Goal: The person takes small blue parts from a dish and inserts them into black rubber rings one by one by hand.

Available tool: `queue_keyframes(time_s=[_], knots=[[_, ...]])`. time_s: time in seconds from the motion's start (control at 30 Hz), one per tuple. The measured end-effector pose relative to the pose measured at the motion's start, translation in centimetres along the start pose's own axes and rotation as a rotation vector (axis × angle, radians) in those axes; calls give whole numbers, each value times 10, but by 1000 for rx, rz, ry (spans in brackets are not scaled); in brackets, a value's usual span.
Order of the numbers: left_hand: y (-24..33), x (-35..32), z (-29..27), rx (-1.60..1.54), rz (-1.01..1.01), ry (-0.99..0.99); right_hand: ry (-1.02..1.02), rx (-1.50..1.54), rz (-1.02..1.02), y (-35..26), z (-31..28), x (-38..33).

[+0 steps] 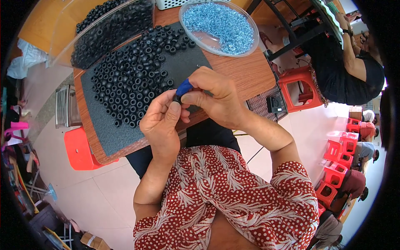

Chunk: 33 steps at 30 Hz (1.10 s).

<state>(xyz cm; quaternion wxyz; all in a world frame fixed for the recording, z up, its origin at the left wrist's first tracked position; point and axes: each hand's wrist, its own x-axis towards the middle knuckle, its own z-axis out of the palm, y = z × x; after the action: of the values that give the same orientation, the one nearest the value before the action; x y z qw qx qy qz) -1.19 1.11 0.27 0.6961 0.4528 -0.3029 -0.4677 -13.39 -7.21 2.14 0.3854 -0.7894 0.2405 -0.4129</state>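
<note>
My left hand [161, 121] and my right hand [214, 93] meet above the near edge of a grey mat [114, 139]. Pinched between their fingertips is a small black ring-shaped part [177, 99], mostly hidden by the fingers. A blue cover [184, 87] wraps my right index finger, which presses against the part. Just beyond my hands, many loose black ring-shaped parts [129, 85] are spread over the mat. Whether my right fingers also hold a smaller piece cannot be made out.
A clear plastic bin [62, 48] of black parts stands at the table's far left. At the far right sits a round clear tray [255, 41] of tiny shiny bluish pieces. Red stools [79, 149] flank the wooden table [246, 79]. A person in black [333, 68] sits to the right.
</note>
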Motion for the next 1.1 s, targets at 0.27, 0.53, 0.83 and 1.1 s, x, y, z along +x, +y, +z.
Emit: queue_keyframes(time_s=[0.27,0.53,0.83,1.1], knots=[[8,0,1,-21,-105,-9,25,-3,-2,2,0,-2],[12,2,-1,-75,-213,-28,63,-28,-70,9,2,-5],[13,3,-1,-129,-273,-43,85,-44,-45,10,3,-6],[13,7,0,-141,-283,-68,91,-50,-23,13,2,-8]])
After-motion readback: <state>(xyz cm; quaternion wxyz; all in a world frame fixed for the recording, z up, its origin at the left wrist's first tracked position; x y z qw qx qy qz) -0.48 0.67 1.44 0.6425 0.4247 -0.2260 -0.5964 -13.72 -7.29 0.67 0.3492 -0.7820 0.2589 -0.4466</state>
